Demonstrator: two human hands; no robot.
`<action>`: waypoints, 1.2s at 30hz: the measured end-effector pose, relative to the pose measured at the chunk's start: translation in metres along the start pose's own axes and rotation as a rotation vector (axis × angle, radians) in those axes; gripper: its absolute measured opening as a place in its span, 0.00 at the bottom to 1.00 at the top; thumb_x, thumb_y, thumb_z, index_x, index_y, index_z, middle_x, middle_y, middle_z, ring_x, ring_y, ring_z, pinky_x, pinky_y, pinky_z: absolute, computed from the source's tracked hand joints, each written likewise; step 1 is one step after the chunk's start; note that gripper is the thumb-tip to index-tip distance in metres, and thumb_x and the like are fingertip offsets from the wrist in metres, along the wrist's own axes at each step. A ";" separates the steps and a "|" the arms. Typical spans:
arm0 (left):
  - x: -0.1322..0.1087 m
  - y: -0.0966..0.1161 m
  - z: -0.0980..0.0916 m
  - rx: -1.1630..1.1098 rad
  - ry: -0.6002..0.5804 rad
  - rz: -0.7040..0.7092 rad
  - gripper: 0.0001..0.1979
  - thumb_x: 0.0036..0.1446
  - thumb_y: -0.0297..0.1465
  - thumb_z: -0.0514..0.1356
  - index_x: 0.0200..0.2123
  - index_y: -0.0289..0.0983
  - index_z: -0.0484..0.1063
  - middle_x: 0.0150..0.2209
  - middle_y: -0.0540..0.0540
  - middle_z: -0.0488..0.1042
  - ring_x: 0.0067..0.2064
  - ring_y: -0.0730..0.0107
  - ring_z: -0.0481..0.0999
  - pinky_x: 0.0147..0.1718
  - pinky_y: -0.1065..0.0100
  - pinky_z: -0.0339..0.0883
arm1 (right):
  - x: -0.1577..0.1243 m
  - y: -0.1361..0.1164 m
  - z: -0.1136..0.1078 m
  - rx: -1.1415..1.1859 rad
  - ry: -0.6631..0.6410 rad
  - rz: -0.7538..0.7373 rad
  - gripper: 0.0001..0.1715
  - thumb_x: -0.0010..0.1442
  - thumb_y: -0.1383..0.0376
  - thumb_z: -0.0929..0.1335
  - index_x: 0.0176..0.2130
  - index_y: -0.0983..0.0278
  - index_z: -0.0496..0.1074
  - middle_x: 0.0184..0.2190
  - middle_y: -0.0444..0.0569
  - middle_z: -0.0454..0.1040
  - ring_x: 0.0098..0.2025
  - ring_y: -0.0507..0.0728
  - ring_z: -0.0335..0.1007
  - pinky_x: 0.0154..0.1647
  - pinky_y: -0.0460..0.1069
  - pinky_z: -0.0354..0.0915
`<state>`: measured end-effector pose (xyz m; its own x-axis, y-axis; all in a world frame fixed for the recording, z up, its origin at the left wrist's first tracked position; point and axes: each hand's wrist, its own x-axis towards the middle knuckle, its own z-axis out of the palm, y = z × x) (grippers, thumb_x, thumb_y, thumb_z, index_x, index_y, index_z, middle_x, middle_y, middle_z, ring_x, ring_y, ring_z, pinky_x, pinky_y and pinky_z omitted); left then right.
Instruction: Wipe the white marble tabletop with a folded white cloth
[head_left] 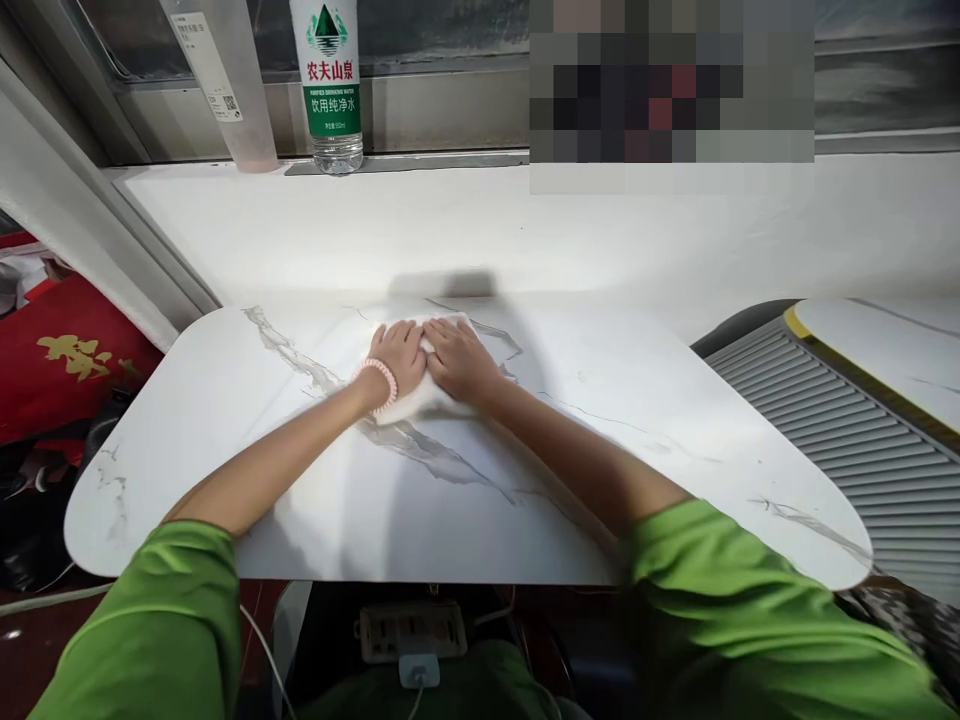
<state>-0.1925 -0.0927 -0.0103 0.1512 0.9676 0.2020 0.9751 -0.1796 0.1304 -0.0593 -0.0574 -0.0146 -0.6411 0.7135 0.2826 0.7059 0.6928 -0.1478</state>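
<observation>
On the white marbled table, a white cloth lies bunched under both my hands. My left hand, with a pink coiled band at the wrist, rests palm down on it, fingers stretched forward. Close beside it, my right hand also presses flat on the cloth, its fingers pointing forward and left. The fingers of the two hands nearly meet. Much of the cloth is hidden beneath the palms, with edges showing in front of and behind them.
The tabletop has rounded corners. On the ledge behind stand a water bottle and a frosted plastic bottle. A red bag is at left; a ribbed grey panel is at right. Below the front edge hangs a power strip with a plug.
</observation>
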 end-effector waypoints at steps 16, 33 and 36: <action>-0.003 0.016 -0.005 0.013 -0.061 -0.031 0.24 0.67 0.28 0.43 0.64 0.31 0.60 0.68 0.39 0.57 0.69 0.59 0.54 0.67 0.52 0.43 | -0.017 0.005 -0.003 -0.041 0.019 0.058 0.30 0.65 0.68 0.54 0.61 0.78 0.64 0.63 0.63 0.65 0.66 0.64 0.56 0.67 0.59 0.50; -0.052 0.103 -0.006 -0.055 -0.258 0.222 0.30 0.67 0.33 0.43 0.67 0.23 0.51 0.69 0.32 0.50 0.71 0.53 0.47 0.68 0.44 0.37 | -0.138 0.022 -0.026 -0.074 0.159 0.010 0.30 0.61 0.68 0.56 0.60 0.72 0.66 0.58 0.61 0.70 0.62 0.65 0.63 0.63 0.62 0.60; 0.010 0.077 0.007 -0.056 -0.210 0.176 0.28 0.66 0.31 0.44 0.67 0.27 0.53 0.69 0.36 0.53 0.71 0.57 0.49 0.68 0.47 0.39 | -0.075 0.052 -0.016 -0.041 0.127 0.057 0.29 0.60 0.68 0.56 0.57 0.74 0.68 0.58 0.64 0.70 0.61 0.66 0.64 0.62 0.62 0.59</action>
<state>-0.1148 -0.0957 -0.0047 0.3531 0.9354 0.0213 0.9214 -0.3516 0.1656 0.0307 -0.0765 -0.0280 -0.5579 0.7310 0.3929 0.7538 0.6444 -0.1287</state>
